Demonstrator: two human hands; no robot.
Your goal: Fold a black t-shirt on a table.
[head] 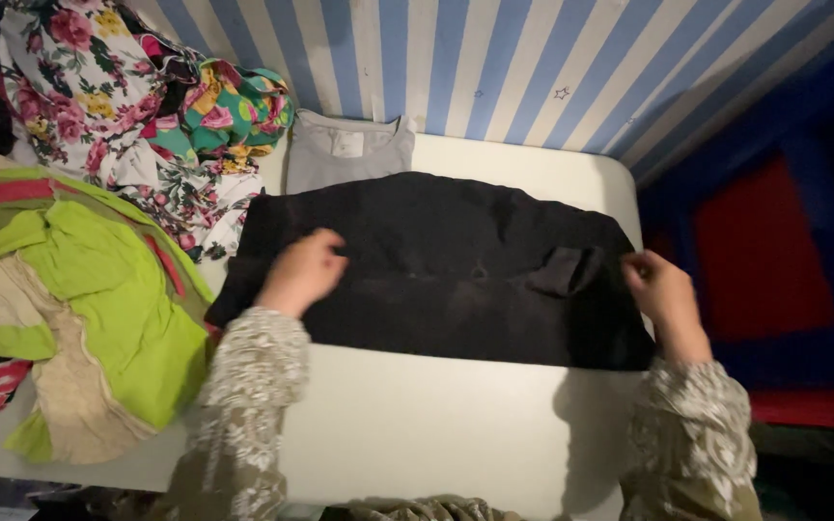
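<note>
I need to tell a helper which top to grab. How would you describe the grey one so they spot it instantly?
Start at the white table against the blue-and-white striped wall. Just beyond the black garment under both hands lies the grey top, flat, neckline toward the wall. It is the only plain pale piece; its neighbours are floral or lime green.

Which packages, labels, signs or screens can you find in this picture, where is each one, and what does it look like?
Neck label: inside the collar of the grey top lying at the far edge of the white table, behind the black garment; a small pale square patch.
No packages, signs or screens are visible.
</note>
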